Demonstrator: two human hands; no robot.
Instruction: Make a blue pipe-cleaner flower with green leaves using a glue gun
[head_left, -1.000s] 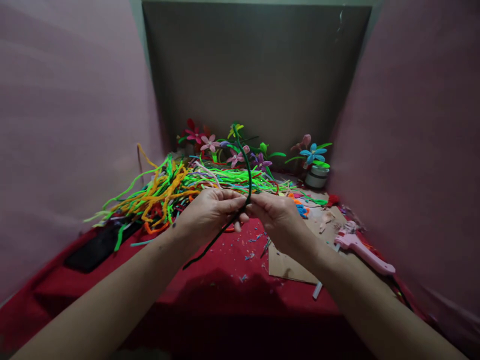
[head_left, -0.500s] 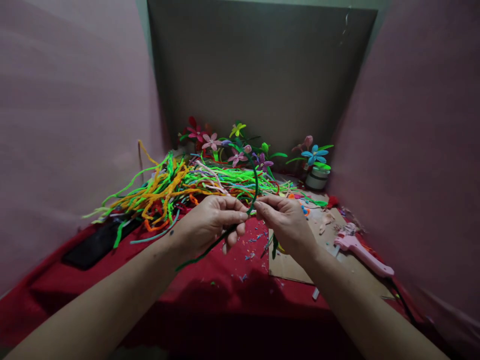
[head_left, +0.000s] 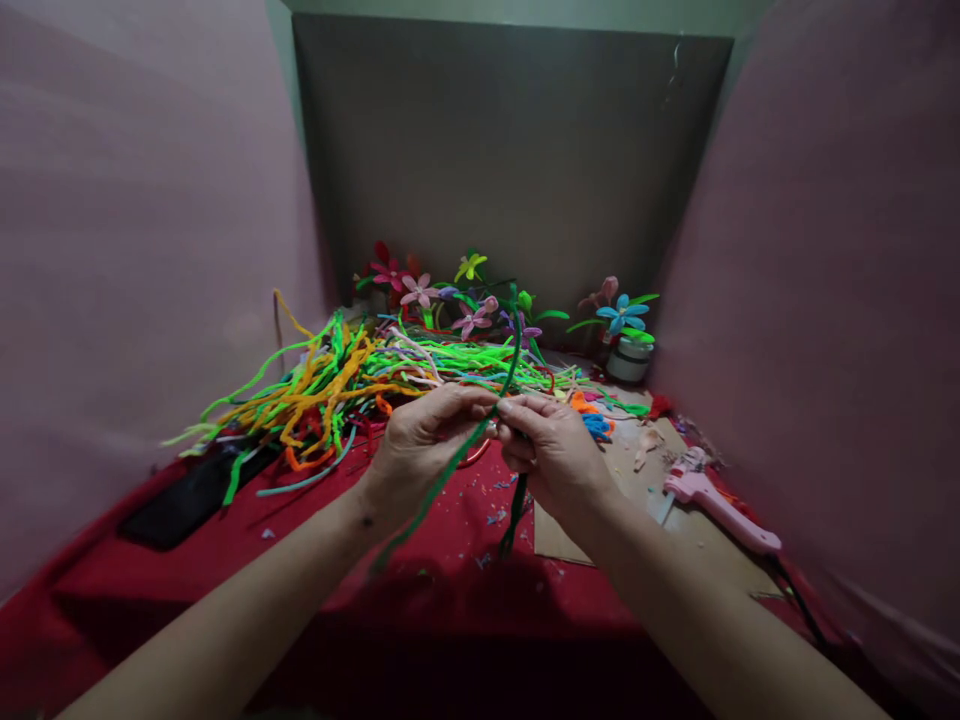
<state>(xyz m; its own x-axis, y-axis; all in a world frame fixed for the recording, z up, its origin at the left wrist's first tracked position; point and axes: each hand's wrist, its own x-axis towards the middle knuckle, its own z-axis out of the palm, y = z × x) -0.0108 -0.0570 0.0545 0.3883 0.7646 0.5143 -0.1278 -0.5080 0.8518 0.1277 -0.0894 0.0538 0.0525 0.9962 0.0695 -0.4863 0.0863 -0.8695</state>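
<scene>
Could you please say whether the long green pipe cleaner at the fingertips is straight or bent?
Bent: the long green pipe cleaner curves above the left hand and right hand, and its lower part slants down leftward.

Green pipe cleaner (head_left: 459, 455) blurry toward its lower end, forearms (head_left: 289, 585) cropped below

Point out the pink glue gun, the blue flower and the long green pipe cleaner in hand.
Pink glue gun (head_left: 724, 508): head view, handle.
Blue flower (head_left: 622, 315): head view, centre.
Green pipe cleaner (head_left: 451, 467): head view, lower stretch.
</scene>
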